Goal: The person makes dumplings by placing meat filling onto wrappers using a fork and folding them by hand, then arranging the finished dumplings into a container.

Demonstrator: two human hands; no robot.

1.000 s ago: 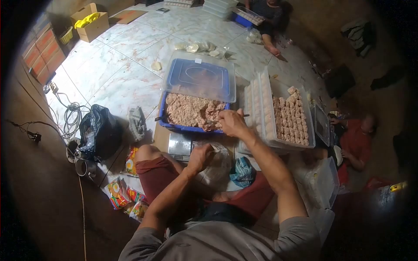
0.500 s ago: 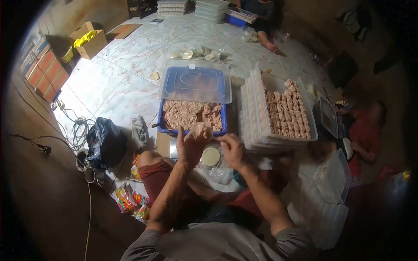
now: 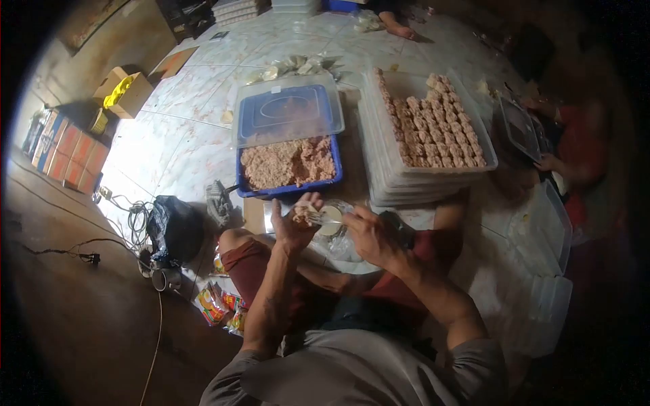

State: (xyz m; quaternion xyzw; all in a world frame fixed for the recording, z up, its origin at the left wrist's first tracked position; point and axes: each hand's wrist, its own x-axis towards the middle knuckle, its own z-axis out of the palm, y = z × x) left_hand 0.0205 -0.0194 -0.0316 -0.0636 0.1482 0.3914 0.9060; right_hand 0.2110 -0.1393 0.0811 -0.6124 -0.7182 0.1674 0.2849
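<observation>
Palm up, my left hand (image 3: 293, 227) is cupped around a wrapper with minced filling (image 3: 305, 215). My right hand (image 3: 372, 233) grips a metal fork (image 3: 328, 217), its tines at the filling. Under the fork, a stack of round wrappers (image 3: 331, 229) lies on clear plastic. Just beyond my hands is a blue tub (image 3: 238, 177) of pinkish minced filling (image 3: 274, 162), its far part covered by a clear lid (image 3: 284, 111). To the right, a stack of clear trays (image 3: 406, 179) has rows of filled dumplings (image 3: 440, 128) in the top one.
A black plastic bag (image 3: 172, 227) and a grey cloth (image 3: 219, 203) lie at the left, near cables and seasoning packets (image 3: 212, 304). At the right, another person (image 3: 586, 149) sits beside clear containers (image 3: 535, 237). A bare foot (image 3: 398, 28) shows at the top.
My left hand first held plastic low down, then came up open with a wrapper. My right hand has moved from the tub to my left hand with the fork. The view has shifted.
</observation>
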